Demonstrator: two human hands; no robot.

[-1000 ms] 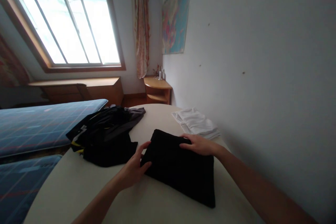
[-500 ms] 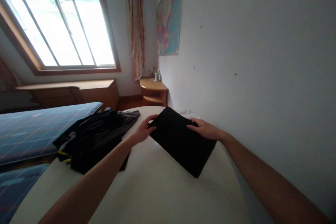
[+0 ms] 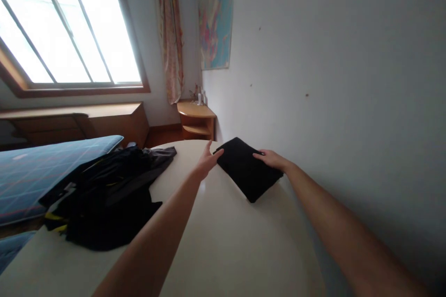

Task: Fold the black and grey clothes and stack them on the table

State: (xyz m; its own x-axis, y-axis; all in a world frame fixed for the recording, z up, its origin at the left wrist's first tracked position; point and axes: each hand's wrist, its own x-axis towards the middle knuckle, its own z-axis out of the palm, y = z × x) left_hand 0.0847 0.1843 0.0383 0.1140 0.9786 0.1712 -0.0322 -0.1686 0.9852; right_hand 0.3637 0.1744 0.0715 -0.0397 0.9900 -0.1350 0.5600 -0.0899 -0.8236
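Over at the far right of the pale table point(image 3: 223, 250), both hands are on the folded black cloth point(image 3: 246, 167). Right hand point(image 3: 274, 159) looks like it's got a grip on the cloth's right-hand far edge, thumb on top. Left hand point(image 3: 205, 163) is looser: thumb touching the left corner, index finger sticking up off the fabric, so I'd call that one mostly let go. Can't really see its other fingers.

What's changed: a second ago that cloth was nearer the middle of the table, then it got lifted, and now it's way out by the table's far right edge. The white cloth that sat over there doesn't show anymore, so my guess is it's underneath. I'd read this as placing rather than folding, since the black piece is already a neat flat packet. Can't tell if its whole underside is resting yet.

Edges: the wall point(image 3: 313, 51) comes up right past the table's right side, so the right forearm point(image 3: 331, 227) has the tighter lane. The table's curved far edge is just beyond the left hand, not loads of margin. Roomier side is the near middle of the table, where bare top shows between the forearms.

Dark clothing heap point(image 3: 108, 199) sprawls over the table's left, well apart from the black cloth, and the blue mattress point(image 3: 45, 162) is beyond that side.
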